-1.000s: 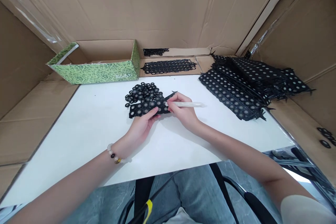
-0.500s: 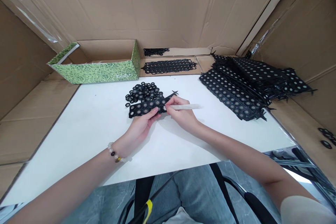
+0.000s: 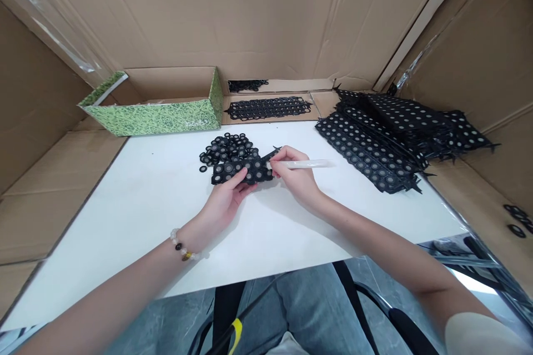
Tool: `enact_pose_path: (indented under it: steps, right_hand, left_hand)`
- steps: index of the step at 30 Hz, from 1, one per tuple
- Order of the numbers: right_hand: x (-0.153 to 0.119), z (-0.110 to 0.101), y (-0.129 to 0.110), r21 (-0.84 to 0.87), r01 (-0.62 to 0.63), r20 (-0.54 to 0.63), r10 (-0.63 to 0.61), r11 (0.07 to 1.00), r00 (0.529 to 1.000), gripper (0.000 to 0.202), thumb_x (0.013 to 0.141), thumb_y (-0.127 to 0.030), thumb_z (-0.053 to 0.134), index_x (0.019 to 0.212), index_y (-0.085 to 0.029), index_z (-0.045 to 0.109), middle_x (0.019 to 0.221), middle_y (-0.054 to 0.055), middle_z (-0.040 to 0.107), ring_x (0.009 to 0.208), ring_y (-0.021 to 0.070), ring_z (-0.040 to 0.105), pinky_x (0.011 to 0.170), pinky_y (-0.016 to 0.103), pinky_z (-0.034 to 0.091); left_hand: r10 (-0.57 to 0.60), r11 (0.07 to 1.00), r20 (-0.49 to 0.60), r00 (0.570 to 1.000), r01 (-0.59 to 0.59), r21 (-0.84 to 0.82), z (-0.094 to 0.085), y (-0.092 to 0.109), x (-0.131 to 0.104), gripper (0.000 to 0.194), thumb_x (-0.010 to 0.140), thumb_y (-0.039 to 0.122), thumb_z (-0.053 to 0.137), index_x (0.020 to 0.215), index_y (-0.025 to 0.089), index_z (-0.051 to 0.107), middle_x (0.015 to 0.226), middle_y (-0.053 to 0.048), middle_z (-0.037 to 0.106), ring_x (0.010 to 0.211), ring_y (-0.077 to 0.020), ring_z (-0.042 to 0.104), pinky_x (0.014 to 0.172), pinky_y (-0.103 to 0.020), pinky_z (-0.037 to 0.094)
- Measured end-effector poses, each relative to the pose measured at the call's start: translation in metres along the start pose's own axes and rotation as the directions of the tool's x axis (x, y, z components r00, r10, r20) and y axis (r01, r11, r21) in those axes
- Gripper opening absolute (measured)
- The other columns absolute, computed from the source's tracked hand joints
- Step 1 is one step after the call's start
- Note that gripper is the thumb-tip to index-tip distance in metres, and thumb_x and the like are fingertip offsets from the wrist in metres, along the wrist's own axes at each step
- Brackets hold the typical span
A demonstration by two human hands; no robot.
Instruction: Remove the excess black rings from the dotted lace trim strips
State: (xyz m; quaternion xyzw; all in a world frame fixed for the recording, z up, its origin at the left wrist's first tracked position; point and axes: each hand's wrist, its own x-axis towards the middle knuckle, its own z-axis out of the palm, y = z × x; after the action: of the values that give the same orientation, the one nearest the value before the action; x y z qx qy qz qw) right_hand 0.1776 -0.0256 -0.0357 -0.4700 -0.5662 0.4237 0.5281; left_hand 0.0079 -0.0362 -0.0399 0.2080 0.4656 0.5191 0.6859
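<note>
My left hand [image 3: 228,195] is closed on a black strip [image 3: 225,170] dotted with round grey-centred discs, thumb on top and fingers beneath. A white pen-like tool [image 3: 306,164] is pinched in my right hand [image 3: 296,175], its shaft pointing out to the right. The tool's tip is at the strip's right end, hidden by my fingers. Just behind the strip lies a pile of loose black rings [image 3: 229,147] on the white table [image 3: 166,199].
At the back left stands a green patterned box [image 3: 162,117], open at the top. A perforated black sheet [image 3: 268,107] lies on cardboard behind the table. Stacked dotted black sheets [image 3: 375,144] rest at the right. Cardboard walls [image 3: 233,11] surround the table. Several black rings [image 3: 517,230] lie far right.
The strip has moved slightly to the right under my left hand. My right hand and the white tool have also shifted a little to the right.
</note>
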Motion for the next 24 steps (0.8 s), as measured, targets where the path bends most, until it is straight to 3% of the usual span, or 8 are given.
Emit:
enact_pose_path:
  steps: [5, 12, 24]
  right_hand:
    - [-0.0041, 0.0038, -0.0028, -0.023, 0.044, 0.034, -0.044, 0.999, 0.998, 0.009, 0.080, -0.029, 0.063, 0.077, -0.021, 0.063, 0.069, -0.001, 0.066, 0.066, 0.0152, 0.060, 0.063, 0.028, 0.045]
    - [-0.0054, 0.0079, -0.0017, -0.020, 0.005, 0.053, -0.004, 1.000, 0.999, 0.008, 0.078, -0.028, 0.063, 0.075, -0.020, 0.062, 0.068, -0.001, 0.064, 0.063, 0.0143, 0.057, 0.060, 0.027, 0.042]
    - [-0.0066, 0.0082, 0.0007, -0.123, 0.044, 0.050, -0.038, 0.991, 0.998, 0.006, 0.079, -0.026, 0.062, 0.075, -0.021, 0.063, 0.070, -0.002, 0.063, 0.066, 0.0139, 0.055, 0.061, 0.026, 0.041]
  left_hand:
    - [0.082, 0.996, 0.077, 0.994, -0.086, 0.039, -0.0011, -0.0041, -0.0031, 0.020, 0.076, 0.014, 0.079, 0.095, 0.016, 0.077, 0.103, -0.007, 0.077, 0.086, -0.0169, 0.068, 0.075, -0.026, 0.058]
    - [0.053, 0.996, 0.054, 0.997, -0.056, 0.063, -0.0030, -0.0052, -0.0026, 0.016, 0.072, 0.020, 0.084, 0.086, 0.015, 0.078, 0.097, -0.007, 0.076, 0.081, -0.0159, 0.064, 0.061, -0.023, 0.052]
    - [0.053, 0.996, 0.066, 0.996, -0.058, 0.066, -0.0033, -0.0055, -0.0020, 0.016, 0.072, 0.021, 0.084, 0.084, 0.015, 0.076, 0.094, -0.007, 0.074, 0.075, -0.0148, 0.059, 0.056, -0.024, 0.044]
